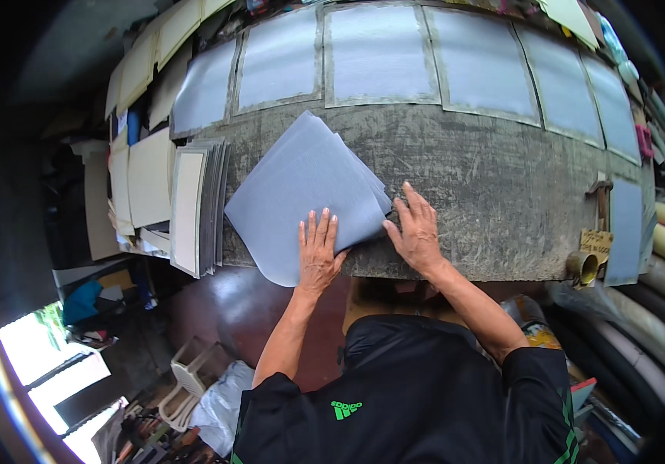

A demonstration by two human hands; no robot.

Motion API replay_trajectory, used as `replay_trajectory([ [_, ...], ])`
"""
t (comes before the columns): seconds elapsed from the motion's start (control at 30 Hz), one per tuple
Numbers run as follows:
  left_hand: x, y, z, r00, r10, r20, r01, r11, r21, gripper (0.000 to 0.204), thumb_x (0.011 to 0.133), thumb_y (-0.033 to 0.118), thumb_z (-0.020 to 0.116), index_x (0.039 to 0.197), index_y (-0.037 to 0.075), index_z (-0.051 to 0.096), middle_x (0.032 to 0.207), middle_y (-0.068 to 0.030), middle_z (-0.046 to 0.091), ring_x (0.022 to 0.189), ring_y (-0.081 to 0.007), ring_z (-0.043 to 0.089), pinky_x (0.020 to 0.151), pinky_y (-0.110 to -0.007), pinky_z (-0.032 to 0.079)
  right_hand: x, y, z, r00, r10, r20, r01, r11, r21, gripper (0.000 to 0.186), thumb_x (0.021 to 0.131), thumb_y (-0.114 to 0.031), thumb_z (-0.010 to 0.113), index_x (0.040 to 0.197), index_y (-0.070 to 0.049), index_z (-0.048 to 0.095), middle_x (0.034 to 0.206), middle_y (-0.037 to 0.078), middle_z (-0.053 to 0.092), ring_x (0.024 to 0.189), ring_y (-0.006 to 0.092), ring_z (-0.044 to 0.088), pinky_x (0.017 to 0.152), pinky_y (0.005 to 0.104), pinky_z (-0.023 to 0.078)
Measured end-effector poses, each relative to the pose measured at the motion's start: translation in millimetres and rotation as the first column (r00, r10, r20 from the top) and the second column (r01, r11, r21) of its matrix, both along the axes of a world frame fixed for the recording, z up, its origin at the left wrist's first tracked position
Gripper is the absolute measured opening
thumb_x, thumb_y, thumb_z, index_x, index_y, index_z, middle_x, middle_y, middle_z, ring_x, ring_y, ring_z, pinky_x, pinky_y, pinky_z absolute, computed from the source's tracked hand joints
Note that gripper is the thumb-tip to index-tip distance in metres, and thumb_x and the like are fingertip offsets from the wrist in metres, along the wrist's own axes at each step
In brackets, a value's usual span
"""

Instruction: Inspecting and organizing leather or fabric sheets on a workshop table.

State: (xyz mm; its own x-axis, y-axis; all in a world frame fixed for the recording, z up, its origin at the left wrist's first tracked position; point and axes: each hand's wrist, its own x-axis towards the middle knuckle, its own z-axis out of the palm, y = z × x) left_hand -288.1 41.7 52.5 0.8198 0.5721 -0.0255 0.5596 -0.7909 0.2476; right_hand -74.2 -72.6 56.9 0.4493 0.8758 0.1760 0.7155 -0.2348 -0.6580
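Observation:
A small stack of blue-grey sheets [301,178] with rounded corners lies turned at an angle on the dark worktable [471,185]. Its lower corner hangs past the table's near edge, and the sheets' edges are slightly fanned on the right. My left hand [318,251] rests flat on the top sheet near that edge, fingers stretched out. Beside the stack's right corner is my right hand [416,236], fingers apart and holding nothing. Its thumb side is close to the sheets' edge; whether it touches cannot be made out.
Several grey-blue panels with rough dark borders [379,58] line the table's far side. Framed boards [187,209] stand stacked at the left. At the right are a hammer [601,197], a brass-coloured cup [582,267] and a blue-grey strip [624,232]. Rolls of material [649,286] lie beyond.

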Motion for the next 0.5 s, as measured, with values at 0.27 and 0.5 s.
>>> replay_trajectory([
  [0.27, -1, -15, -11, 0.991, -0.097, 0.088, 0.086, 0.989, 0.121, 0.078, 0.081, 0.031, 0.073, 0.144, 0.001, 0.039, 0.155, -0.019, 0.028, 0.145, -0.0425, 0.019, 0.116, -0.058, 0.015, -35, -8, -14, 0.986, -0.167, -0.017, 0.168, 0.975, 0.148, 0.034, 0.084, -0.029, 0.072, 0.094, 0.002, 0.063, 0.144, 0.027, 0.041, 0.133, 0.0422, 0.037, 0.11, 0.0544, 0.028],
  [0.5, 15, -38, -9, 0.967, -0.142, 0.211, 0.103, 0.977, 0.187, 0.078, 0.077, 0.024, 0.074, 0.143, 0.002, 0.039, 0.152, -0.0206, 0.031, 0.144, -0.0407, 0.023, 0.117, -0.056, 0.016, -4, -18, -1, 0.957, -0.284, -0.064, 0.289, 0.897, 0.336, 0.02, 0.08, -0.01, 0.073, 0.08, 0.005, 0.059, 0.135, 0.028, 0.05, 0.12, 0.0412, 0.052, 0.097, 0.0442, 0.046],
])
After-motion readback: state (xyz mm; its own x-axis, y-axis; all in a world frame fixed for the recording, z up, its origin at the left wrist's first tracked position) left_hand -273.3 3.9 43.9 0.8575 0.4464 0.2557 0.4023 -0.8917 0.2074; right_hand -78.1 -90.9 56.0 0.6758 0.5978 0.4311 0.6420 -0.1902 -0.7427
